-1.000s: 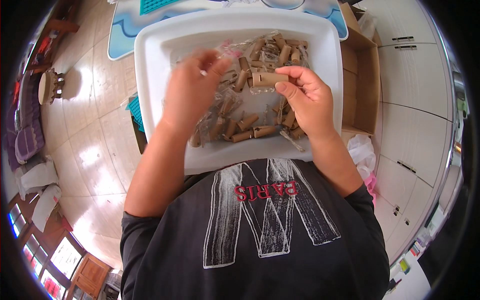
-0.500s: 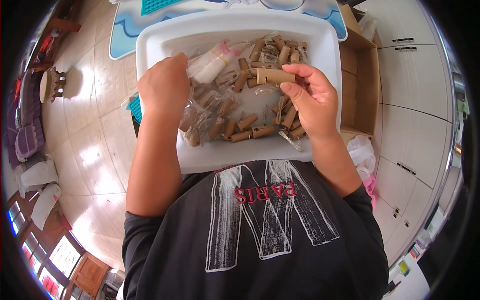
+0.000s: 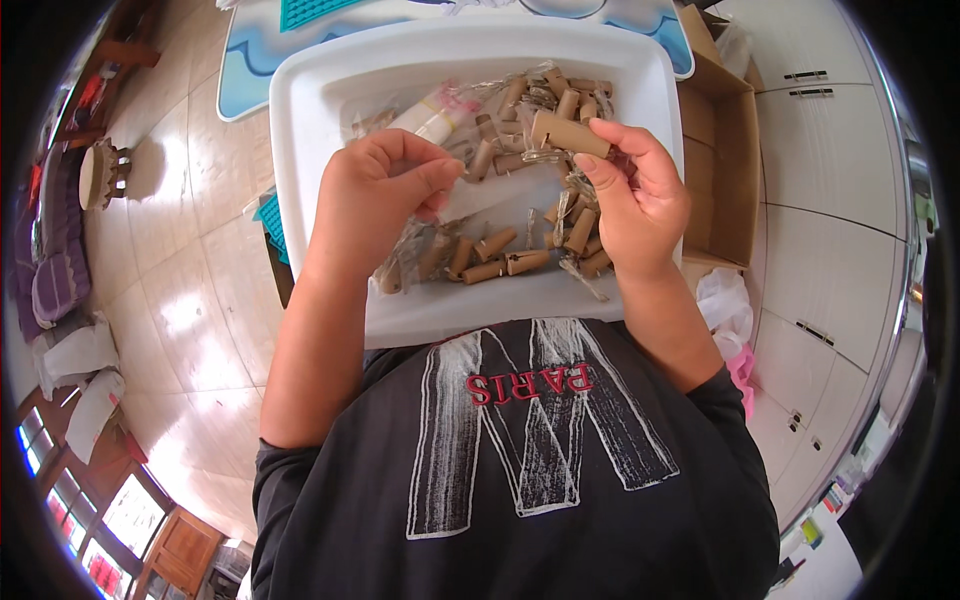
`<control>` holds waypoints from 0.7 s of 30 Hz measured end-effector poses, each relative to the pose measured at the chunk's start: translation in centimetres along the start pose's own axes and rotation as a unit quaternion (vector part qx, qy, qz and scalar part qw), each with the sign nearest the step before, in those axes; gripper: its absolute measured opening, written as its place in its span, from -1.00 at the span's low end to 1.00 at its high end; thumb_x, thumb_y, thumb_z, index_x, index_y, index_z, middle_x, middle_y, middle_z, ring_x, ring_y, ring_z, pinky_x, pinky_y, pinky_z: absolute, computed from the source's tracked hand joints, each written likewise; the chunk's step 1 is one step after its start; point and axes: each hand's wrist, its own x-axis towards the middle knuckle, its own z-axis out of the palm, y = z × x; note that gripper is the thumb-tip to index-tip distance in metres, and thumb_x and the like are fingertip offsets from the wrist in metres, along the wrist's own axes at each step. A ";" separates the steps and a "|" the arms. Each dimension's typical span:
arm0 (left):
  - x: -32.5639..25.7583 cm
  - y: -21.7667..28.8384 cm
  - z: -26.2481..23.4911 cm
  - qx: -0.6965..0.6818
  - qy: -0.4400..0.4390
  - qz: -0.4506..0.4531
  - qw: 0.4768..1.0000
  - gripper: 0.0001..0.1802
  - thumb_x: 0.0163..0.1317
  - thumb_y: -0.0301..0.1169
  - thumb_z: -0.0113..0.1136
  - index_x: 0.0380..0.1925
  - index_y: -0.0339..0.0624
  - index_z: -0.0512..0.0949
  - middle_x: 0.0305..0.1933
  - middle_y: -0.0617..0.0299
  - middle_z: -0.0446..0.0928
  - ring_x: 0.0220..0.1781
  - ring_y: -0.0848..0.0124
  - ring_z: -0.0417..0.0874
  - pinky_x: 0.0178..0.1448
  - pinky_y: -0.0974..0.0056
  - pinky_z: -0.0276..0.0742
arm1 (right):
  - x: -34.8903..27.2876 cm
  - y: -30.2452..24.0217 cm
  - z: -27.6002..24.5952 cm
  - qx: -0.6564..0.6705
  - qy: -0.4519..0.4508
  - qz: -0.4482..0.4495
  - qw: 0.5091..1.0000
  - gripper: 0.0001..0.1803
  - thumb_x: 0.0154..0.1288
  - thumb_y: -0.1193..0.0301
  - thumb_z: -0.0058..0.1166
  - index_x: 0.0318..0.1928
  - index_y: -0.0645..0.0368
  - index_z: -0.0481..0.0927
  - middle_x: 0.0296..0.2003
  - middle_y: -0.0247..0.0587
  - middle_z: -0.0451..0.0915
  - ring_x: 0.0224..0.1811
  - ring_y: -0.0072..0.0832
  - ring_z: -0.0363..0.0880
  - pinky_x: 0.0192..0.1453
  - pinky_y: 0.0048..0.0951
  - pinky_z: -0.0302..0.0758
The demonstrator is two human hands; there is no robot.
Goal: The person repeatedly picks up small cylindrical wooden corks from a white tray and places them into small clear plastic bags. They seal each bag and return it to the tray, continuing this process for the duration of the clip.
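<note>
My right hand (image 3: 645,195) pinches a brown tube (image 3: 568,134) by its right end, between thumb and fingers. The tube has a small dark slot and some twine hangs close beneath it. To its left, my left hand (image 3: 380,190) has thumb and fingertips pressed together; whatever they hold is too small or hidden to make out. Both hands are over a white plastic tub (image 3: 292,150). Inside lie several loose brown tubes (image 3: 495,243) with twine, some in clear wrapping. A white bundle (image 3: 436,120) in clear plastic, pink at one end, rests behind my left hand, partly covered.
Under the tub's far side is a blue and white patterned tabletop (image 3: 243,75) bearing a teal grid mat (image 3: 308,10). An open cardboard box (image 3: 722,180) stands right of the tub, with a white plastic bag (image 3: 724,302) nearer me. A stool (image 3: 103,172) is at far left.
My left hand has moved right and nearer me, away from the white bundle, its fingers now pinched. The tube in my right hand has tilted and shifted slightly right and away from me.
</note>
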 end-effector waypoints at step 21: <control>0.8 -1.3 0.6 0.017 -0.171 -0.063 0.983 -0.65 0.01 -0.37 0.33 -0.23 -0.37 0.54 -0.37 0.23 0.58 -0.33 0.53 0.54 -0.20 0.45 0.45 | 0.6 -0.5 -0.6 -0.036 -0.225 0.043 0.973 -0.71 0.06 0.70 0.10 -0.14 0.29 0.56 -0.31 -0.29 0.51 -0.31 -0.61 0.44 -0.20 -0.65 0.38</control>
